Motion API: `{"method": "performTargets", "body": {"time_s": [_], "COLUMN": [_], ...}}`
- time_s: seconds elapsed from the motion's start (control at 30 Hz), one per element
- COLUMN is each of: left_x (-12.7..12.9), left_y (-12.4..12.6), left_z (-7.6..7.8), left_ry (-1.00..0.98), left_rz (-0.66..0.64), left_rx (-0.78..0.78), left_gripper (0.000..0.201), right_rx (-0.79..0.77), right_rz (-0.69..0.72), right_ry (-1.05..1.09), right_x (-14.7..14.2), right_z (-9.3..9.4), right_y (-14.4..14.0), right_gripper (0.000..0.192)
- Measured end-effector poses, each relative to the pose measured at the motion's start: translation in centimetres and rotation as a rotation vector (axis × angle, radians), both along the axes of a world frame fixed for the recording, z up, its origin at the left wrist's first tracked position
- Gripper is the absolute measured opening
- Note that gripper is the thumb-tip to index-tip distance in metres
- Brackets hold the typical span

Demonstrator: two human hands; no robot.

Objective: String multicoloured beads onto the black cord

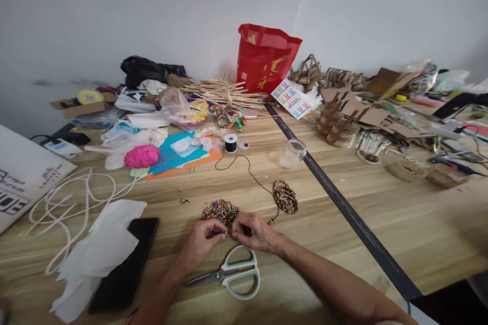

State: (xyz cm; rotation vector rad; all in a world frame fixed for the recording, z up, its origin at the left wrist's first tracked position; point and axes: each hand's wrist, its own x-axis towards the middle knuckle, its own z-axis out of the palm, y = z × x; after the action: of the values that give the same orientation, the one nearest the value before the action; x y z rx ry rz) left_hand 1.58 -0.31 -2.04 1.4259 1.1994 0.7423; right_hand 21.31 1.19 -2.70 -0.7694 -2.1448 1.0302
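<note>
Currently on the bench (381,203), catalogued from the near edge outward:

Left hand (202,239): fingertips pressed together in a pinch, apparently on a bead or the thread end; too small to tell which. Right hand (254,231): likewise closed in a pinch, meeting the left over the wood, seemingly holding the black thread (251,175).

Loose beads (220,210): a heap of small multicoloured beads, just beyond the two hands, touching neither clearly.

Beaded strand (285,196): coiled, lying right of the heap, joined to the thread that runs back to the hands.

Thread spool (231,142): black, upright, farther back; the thread loops slackly from it.

Scissors (232,272): pale-handled, blades shut, lying just below the hands, between the forearms.

Phone (125,264): dark, face up, left of the hands, partly under a white tissue (102,244).

Glass jar (293,153), white cord (68,198), pink yarn ball (142,156), red bag (265,58): all well apart from the work.

Risks, as a judgement: the heap sits unfenced on smooth wood, so a brush of a wrist could scatter beads. The slack thread could snag under a forearm and drag the coiled strand. An untied end would let strung beads slide off. The scissors lie close enough for a forearm to knock.
</note>
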Motion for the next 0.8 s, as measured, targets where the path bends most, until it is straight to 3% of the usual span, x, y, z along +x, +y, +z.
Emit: {"method": "performTargets", "body": {"time_s": [0.8], "left_x": [0.15], "left_y": [-0.23], "left_z": [0.46], "left_ry": [0.004], "left_rz": [0.014], "left_rx": [-0.022], "left_gripper": [0.01], "right_rx": [0.016], "right_rz": [-0.004], "right_ry": [-0.028], "right_x": [-0.11], "right_z": [-0.08], "right_y": [-0.04], "right_gripper": [0.005]}}
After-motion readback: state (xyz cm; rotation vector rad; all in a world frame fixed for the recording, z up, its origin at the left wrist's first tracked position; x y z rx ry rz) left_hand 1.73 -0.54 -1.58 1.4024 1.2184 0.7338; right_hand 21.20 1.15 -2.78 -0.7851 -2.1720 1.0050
